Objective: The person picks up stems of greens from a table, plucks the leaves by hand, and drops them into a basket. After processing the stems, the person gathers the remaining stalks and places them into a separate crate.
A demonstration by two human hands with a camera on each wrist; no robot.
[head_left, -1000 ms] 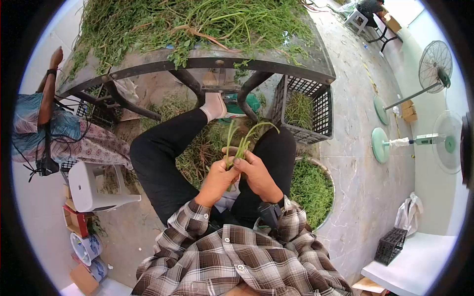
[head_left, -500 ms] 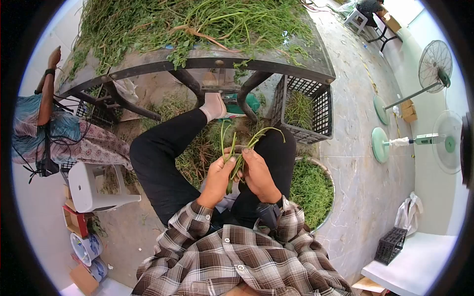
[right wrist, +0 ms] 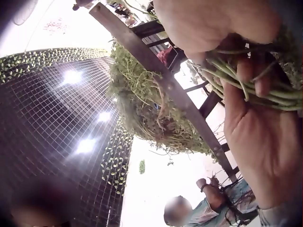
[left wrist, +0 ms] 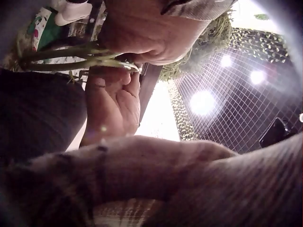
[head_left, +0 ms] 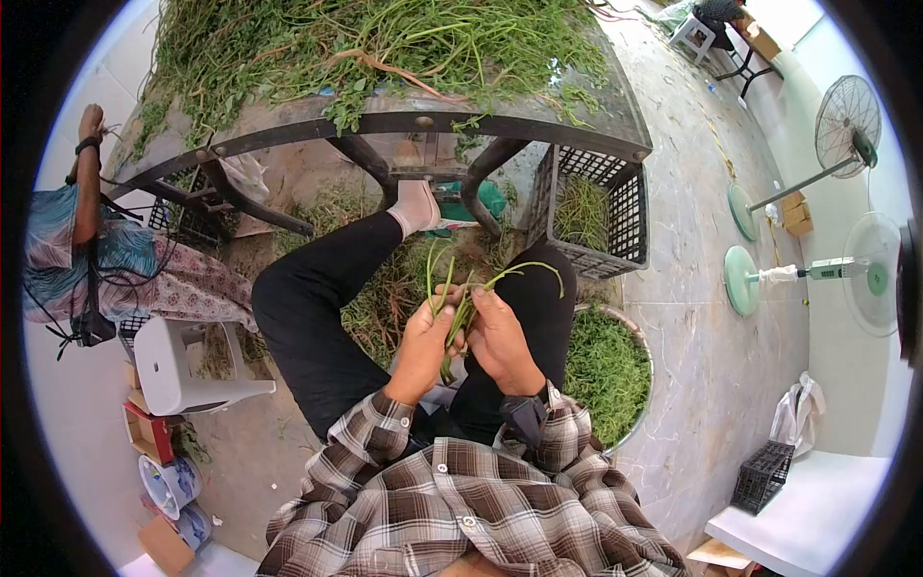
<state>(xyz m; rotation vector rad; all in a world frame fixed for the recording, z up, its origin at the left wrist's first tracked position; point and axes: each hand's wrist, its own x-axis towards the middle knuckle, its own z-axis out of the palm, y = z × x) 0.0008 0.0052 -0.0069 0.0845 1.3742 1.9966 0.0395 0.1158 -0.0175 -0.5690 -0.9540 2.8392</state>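
Observation:
Over the person's lap, the left hand (head_left: 419, 351) grips a small bunch of green stems (head_left: 456, 332) between thumb and fingers. The stems' lower ends stick out below the fingers. Right beside it, the right hand (head_left: 502, 346) pinches stems with its thumb, and a long curved one arches out to the right. In the right wrist view several thin stems (right wrist: 279, 97) run across the curled fingers of the far hand. Pale stems (left wrist: 61, 59) jut from between the two hands in the left wrist view. Part of the bunch is hidden behind the thumbs.
A table (head_left: 519, 125) heaped with leafy greens (head_left: 385, 53) stands ahead. Under its right end is a black crate (head_left: 601, 216) with stems. A round basket of greens (head_left: 606, 375) sits by the right knee. Left are a white stool (head_left: 183, 370) and another person (head_left: 106, 231).
The hands have drawn slightly apart and sit a little lower. The stems have spread, the curved one reaching further right. At left, the other person's raised hand has lowered a bit.

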